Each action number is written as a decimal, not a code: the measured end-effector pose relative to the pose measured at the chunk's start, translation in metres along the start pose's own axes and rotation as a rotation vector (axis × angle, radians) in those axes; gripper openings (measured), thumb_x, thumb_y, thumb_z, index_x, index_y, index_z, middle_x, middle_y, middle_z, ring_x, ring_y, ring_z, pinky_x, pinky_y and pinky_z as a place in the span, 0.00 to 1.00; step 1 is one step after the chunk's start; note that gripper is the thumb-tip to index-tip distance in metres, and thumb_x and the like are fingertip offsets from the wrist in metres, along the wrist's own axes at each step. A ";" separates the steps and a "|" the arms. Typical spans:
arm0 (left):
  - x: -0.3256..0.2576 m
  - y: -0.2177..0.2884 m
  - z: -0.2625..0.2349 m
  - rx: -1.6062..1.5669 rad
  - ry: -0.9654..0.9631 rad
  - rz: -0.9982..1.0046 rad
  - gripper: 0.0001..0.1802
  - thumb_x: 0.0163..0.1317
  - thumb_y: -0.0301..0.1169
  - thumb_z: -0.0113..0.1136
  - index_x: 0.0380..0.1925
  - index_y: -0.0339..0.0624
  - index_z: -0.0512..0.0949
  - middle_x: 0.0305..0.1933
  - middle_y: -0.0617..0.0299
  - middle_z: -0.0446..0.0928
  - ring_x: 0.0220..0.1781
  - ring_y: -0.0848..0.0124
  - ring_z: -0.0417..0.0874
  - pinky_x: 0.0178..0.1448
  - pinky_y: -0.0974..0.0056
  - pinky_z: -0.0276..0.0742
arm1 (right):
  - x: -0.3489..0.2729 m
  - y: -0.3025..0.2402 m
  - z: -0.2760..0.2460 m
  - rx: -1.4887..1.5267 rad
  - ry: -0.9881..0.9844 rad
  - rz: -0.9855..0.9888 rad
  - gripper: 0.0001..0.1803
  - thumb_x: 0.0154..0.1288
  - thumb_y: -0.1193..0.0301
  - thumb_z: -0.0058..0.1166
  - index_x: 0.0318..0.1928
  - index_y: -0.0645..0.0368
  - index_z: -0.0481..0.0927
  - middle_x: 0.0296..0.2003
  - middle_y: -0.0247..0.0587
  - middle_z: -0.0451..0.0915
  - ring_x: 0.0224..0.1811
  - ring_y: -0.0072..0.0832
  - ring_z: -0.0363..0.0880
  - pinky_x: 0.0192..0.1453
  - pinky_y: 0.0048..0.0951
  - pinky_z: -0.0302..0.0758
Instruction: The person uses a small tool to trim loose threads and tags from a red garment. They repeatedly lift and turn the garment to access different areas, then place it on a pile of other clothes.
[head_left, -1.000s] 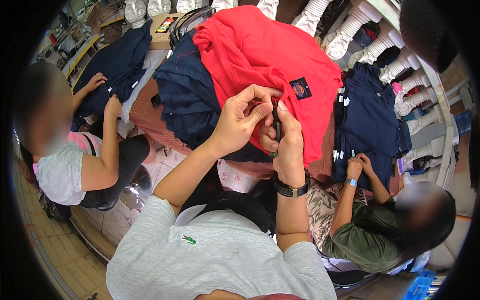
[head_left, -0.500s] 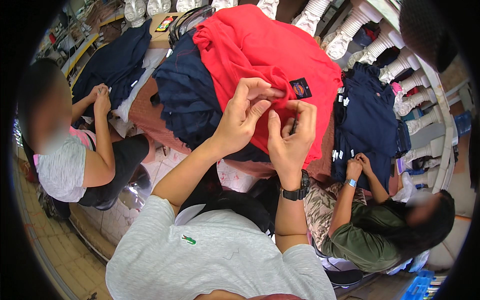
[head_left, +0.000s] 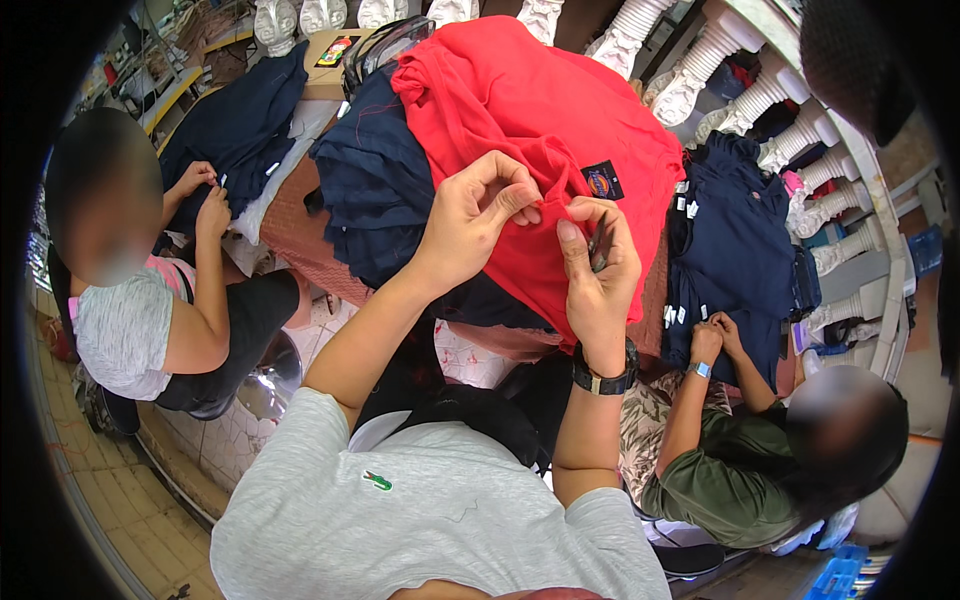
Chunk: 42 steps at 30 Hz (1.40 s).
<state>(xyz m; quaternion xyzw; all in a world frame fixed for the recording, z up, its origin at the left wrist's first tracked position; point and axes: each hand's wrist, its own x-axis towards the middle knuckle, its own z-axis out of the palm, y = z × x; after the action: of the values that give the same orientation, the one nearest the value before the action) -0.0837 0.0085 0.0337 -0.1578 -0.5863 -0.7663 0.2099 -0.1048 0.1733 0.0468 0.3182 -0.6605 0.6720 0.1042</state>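
A red shirt [head_left: 530,90] with a dark neck label [head_left: 602,181] lies spread over a heap of navy garments [head_left: 365,200] in front of me. My left hand [head_left: 465,225] pinches a raised fold of the red cloth between thumb and fingers. Close beside it, my right hand [head_left: 605,290] is closed at the same fold, thumb against fingertips. A small dark metal tool [head_left: 599,256] shows inside the right hand's curled fingers; most of it is hidden, so its kind is unclear.
One person [head_left: 125,320] sits at left, handling navy cloth [head_left: 235,125]. Another person [head_left: 750,465] at right works at a stack of tagged navy garments [head_left: 735,220]. White balusters [head_left: 690,80] line the far side. A cardboard box [head_left: 318,84] stands at the back left.
My right hand has shifted slightly right, and the metal tool shows more. A fold of red cloth now stands raised between both hands' fingertips. The left person's hands have moved lower.
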 end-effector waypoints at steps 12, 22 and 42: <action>-0.003 0.002 0.013 0.051 0.027 -0.026 0.05 0.71 0.25 0.61 0.40 0.35 0.75 0.39 0.65 0.79 0.41 0.80 0.81 0.48 0.72 0.79 | 0.002 -0.002 0.003 -0.093 0.078 0.130 0.05 0.74 0.75 0.54 0.42 0.64 0.77 0.37 0.34 0.74 0.39 0.19 0.70 0.44 0.22 0.69; -0.001 -0.001 0.013 -0.037 -0.027 -0.095 0.05 0.73 0.27 0.59 0.40 0.36 0.75 0.38 0.66 0.77 0.42 0.79 0.79 0.51 0.71 0.78 | 0.005 0.001 0.006 0.042 0.109 0.164 0.04 0.75 0.76 0.53 0.41 0.64 0.74 0.36 0.34 0.74 0.38 0.19 0.71 0.45 0.22 0.70; -0.002 0.004 0.007 -0.060 -0.144 -0.048 0.06 0.75 0.29 0.56 0.40 0.41 0.71 0.38 0.68 0.71 0.39 0.80 0.75 0.48 0.71 0.74 | -0.010 -0.025 0.002 0.250 -0.120 0.526 0.26 0.81 0.55 0.32 0.35 0.62 0.75 0.20 0.26 0.61 0.20 0.14 0.55 0.23 0.20 0.52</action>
<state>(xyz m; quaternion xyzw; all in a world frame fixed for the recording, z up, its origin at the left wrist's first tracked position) -0.0801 0.0144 0.0383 -0.2045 -0.5804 -0.7750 0.1438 -0.0828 0.1767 0.0612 0.1858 -0.6375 0.7319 -0.1527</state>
